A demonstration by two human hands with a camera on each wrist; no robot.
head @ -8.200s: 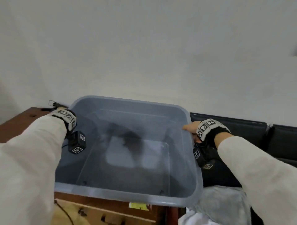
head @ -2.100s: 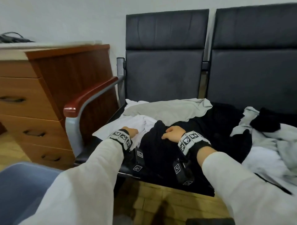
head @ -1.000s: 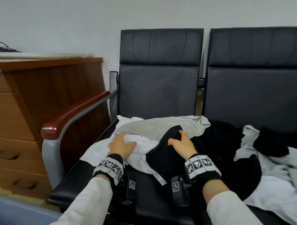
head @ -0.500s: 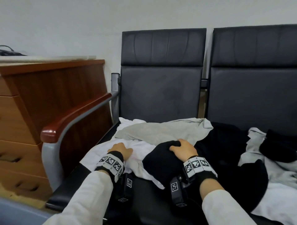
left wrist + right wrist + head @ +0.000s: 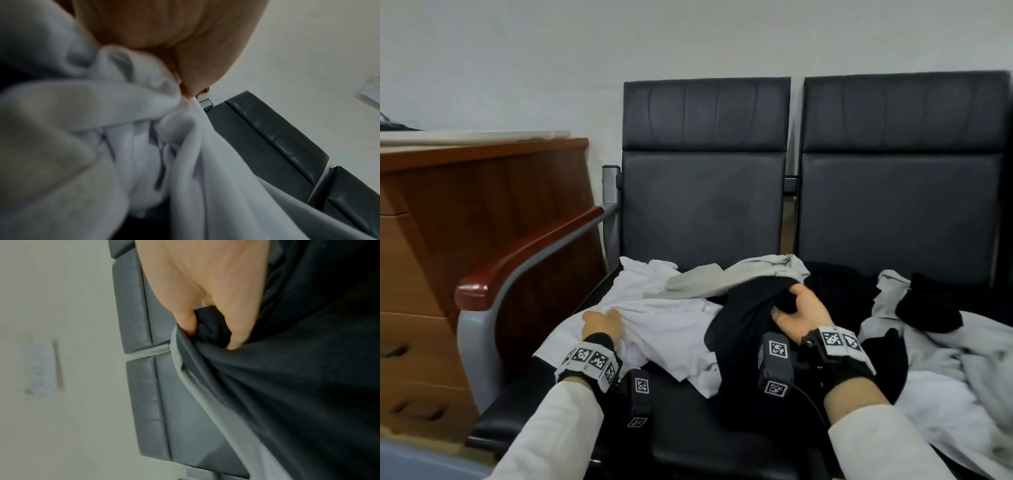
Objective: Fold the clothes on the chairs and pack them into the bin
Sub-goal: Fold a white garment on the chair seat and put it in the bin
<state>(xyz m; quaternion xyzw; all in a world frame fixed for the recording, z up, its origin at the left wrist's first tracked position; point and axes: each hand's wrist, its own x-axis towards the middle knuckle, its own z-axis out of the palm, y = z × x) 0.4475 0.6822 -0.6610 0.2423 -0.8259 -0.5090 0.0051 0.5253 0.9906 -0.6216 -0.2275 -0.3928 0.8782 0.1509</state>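
Note:
A heap of clothes lies on two black chairs [image 5: 702, 212]. My left hand [image 5: 601, 320] grips a bunched edge of the white garment [image 5: 671, 329] on the left seat; in the left wrist view the white garment [image 5: 185, 162] is pinched under my left hand [image 5: 185, 87]. My right hand [image 5: 796, 308] is turned palm up and grips a fold of the black garment [image 5: 743, 318]; thumb and finger of my right hand [image 5: 213, 331] pinch the black garment [image 5: 287, 386]. A grey garment [image 5: 739, 274] lies behind both. A corner of the blue bin [image 5: 421, 462] shows at the bottom left.
More grey and black clothes [image 5: 935, 329] are piled on the right seat. A wooden armrest [image 5: 524, 257] on a grey metal frame borders the left seat. A wooden drawer cabinet [image 5: 441, 260] stands to the left, against the white wall.
My right hand has turned palm up and lifted the black fold to the right. My left hand has slid left and gathered the white garment's edge. Earlier both hands held the bin.

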